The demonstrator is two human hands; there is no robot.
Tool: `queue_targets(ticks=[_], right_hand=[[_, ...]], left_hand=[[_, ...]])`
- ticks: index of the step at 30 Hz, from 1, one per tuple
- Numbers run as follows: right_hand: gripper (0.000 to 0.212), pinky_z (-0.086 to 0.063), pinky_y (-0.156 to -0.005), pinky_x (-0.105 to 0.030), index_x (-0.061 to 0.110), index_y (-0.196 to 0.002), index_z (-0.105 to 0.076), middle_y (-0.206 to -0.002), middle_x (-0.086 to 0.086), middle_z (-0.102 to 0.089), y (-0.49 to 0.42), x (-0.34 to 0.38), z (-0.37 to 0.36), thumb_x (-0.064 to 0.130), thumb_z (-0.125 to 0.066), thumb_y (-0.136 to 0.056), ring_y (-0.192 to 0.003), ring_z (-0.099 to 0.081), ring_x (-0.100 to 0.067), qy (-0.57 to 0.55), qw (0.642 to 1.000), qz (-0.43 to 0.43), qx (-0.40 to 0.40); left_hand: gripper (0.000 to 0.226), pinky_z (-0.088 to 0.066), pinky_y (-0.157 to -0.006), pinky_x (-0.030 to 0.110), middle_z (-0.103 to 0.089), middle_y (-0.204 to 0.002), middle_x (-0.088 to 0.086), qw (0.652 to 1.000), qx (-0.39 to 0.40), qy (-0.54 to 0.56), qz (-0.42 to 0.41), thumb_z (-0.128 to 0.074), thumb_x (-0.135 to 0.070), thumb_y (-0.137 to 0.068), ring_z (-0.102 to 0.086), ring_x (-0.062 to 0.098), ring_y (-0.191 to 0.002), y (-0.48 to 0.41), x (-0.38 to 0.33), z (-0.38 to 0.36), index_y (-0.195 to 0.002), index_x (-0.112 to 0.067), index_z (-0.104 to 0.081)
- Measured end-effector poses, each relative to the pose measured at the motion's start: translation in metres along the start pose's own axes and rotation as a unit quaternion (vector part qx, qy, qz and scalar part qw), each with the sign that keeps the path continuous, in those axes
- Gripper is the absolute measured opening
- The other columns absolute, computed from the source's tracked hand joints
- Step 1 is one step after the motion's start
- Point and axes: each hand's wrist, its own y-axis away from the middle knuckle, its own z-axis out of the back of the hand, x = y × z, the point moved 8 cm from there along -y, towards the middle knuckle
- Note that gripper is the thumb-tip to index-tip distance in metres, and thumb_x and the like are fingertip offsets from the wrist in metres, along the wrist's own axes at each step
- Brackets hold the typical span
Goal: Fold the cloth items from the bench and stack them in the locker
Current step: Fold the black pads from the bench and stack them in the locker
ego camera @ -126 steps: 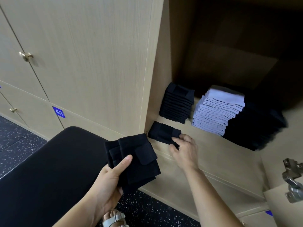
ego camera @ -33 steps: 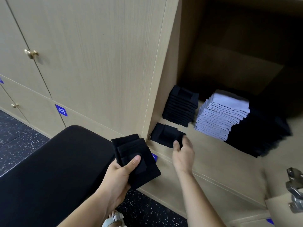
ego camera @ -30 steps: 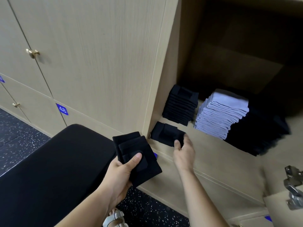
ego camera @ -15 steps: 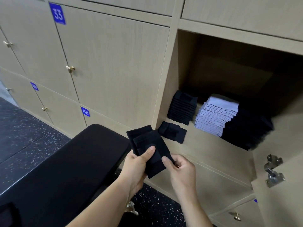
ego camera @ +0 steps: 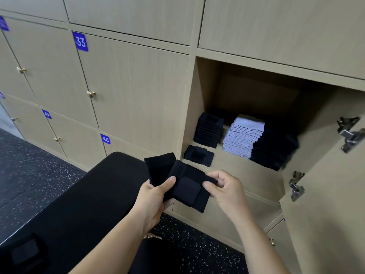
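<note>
In the locker [ego camera: 246, 175], three stacks stand side by side along the back of its floor: the left stack [ego camera: 209, 131] near the left wall, the middle stack [ego camera: 244, 137] just beside it, and the right stack [ego camera: 274, 149] close against the middle one. A single folded cloth [ego camera: 198, 155] lies at the front left corner, before the left stack. The bench [ego camera: 88, 194] stands before the locker, to its left. Between the bench's end and the locker's front edge, the left hand [ego camera: 153, 194] and right hand [ego camera: 227, 188] hold folded cloths [ego camera: 185, 186]. The door [ego camera: 325, 194] stands open at the right.

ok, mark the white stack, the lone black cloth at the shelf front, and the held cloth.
white stack [ego camera: 249, 122]: head view, top sheet.
lone black cloth [ego camera: 199, 155]: head view, middle.
held cloth [ego camera: 186, 189]: head view, raised patch.
</note>
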Motion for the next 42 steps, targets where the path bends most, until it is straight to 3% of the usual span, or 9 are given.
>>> queue_targets(ticks=[4, 8, 11, 16, 20, 26, 32, 37, 42], right_hand=[[0.022, -0.057, -0.075, -0.026, 0.017, -0.106, -0.067, -0.095, 0.001, -0.072, 0.013, -0.020, 0.014, 0.021, -0.071, -0.085, -0.083, -0.070, -0.010, -0.122, 0.988, -0.070, -0.070], [0.014, -0.058, -0.076, -0.033, 0.018, -0.091, -0.071, -0.085, 0.000, -0.075, 0.025, -0.028, 0.006, 0.008, -0.060, -0.092, -0.084, -0.070, -0.023, -0.136, 0.987, -0.053, -0.073], [0.020, -0.056, -0.072, -0.034, 0.019, -0.081, -0.069, -0.075, 0.001, -0.072, 0.019, -0.031, 0.007, 0.006, -0.059, -0.091, -0.073, -0.067, -0.016, -0.107, 0.987, -0.025, -0.119], [0.014, -0.041, -0.058, -0.013, 0.019, -0.081, -0.065, -0.068, 0.004, -0.063, -0.001, -0.040, 0.015, 0.009, -0.061, -0.090, -0.061, -0.053, -0.008, -0.071, 0.986, 0.006, -0.152], [0.010, -0.044, -0.065, -0.019, 0.017, -0.087, -0.065, -0.075, 0.004, -0.065, -0.028, -0.060, 0.026, 0.009, -0.061, -0.091, -0.064, -0.055, -0.005, -0.121, 0.978, -0.011, -0.170], [0.013, -0.036, -0.054, -0.017, 0.014, -0.082, -0.063, -0.068, 0.000, -0.053, -0.092, -0.086, 0.047, 0.004, -0.061, -0.091, -0.060, -0.042, -0.012, -0.131, 0.964, -0.043, -0.228], [0.011, -0.037, -0.059, -0.028, -0.007, -0.088, -0.062, -0.074, -0.005, -0.053, -0.171, -0.105, 0.026, 0.004, -0.061, -0.089, -0.067, -0.043, -0.017, -0.084, 0.976, -0.083, -0.184], [0.005, -0.046, -0.047, -0.013, -0.001, -0.089, -0.062, -0.074, -0.006, -0.059, -0.200, -0.114, 0.002, -0.002, -0.057, -0.091, -0.065, -0.053, -0.019, -0.111, 0.972, -0.116, -0.174], [0.009, -0.057, -0.075, -0.043, -0.001, -0.098, -0.063, -0.091, -0.015, -0.066, -0.216, -0.135, -0.013, -0.002, -0.058, -0.090, -0.081, -0.062, -0.028, -0.134, 0.963, -0.153, -0.177]], left_hand=[[0.028, -0.060, -0.060, 0.028, -0.075, -0.100, 0.012, 0.999, -0.018, 0.028, -0.007, -0.069, -0.009, -0.088, -0.074, 0.022, -0.083, 0.004, 0.000, -0.007, -0.115, -0.003, -0.063], [0.024, -0.058, -0.056, 0.027, -0.076, -0.096, 0.009, 0.999, -0.023, 0.026, -0.012, -0.068, -0.008, -0.089, -0.075, 0.020, -0.081, -0.002, 0.007, -0.015, -0.112, -0.005, -0.064], [0.023, -0.057, -0.063, 0.028, -0.077, -0.095, 0.004, 0.999, -0.031, 0.008, -0.016, -0.068, -0.010, -0.090, -0.074, 0.018, -0.087, -0.009, 0.015, -0.019, -0.112, -0.008, -0.064], [0.018, -0.060, -0.071, 0.034, -0.076, -0.095, 0.007, 0.999, -0.048, 0.006, -0.010, -0.063, -0.020, -0.094, -0.073, 0.021, -0.087, -0.032, 0.022, -0.018, -0.109, -0.009, -0.065], [0.014, -0.058, -0.084, 0.046, -0.076, -0.083, 0.007, 0.998, -0.058, 0.001, -0.019, -0.059, -0.017, -0.097, -0.070, 0.029, -0.084, -0.059, 0.019, -0.015, -0.106, -0.007, -0.063], [0.009, -0.058, -0.071, 0.035, -0.073, -0.097, 0.010, 0.997, -0.072, 0.002, -0.017, -0.059, -0.015, -0.096, -0.073, 0.022, -0.084, -0.095, 0.015, -0.006, -0.104, -0.011, -0.061], [0.009, -0.058, -0.075, 0.036, -0.075, -0.093, 0.007, 0.997, -0.075, -0.006, -0.015, -0.060, -0.016, -0.096, -0.073, 0.021, -0.085, -0.118, 0.020, 0.006, -0.104, -0.014, -0.062], [0.014, -0.057, -0.073, 0.034, -0.077, -0.093, 0.006, 0.998, -0.055, -0.013, -0.008, -0.059, -0.016, -0.095, -0.074, 0.021, -0.087, -0.127, 0.024, 0.014, -0.109, -0.014, -0.062], [0.016, -0.058, -0.068, 0.030, -0.077, -0.093, 0.006, 0.999, -0.049, -0.014, 0.001, -0.059, -0.016, -0.095, -0.074, 0.021, -0.086, -0.134, 0.027, 0.016, -0.111, -0.012, -0.062]])
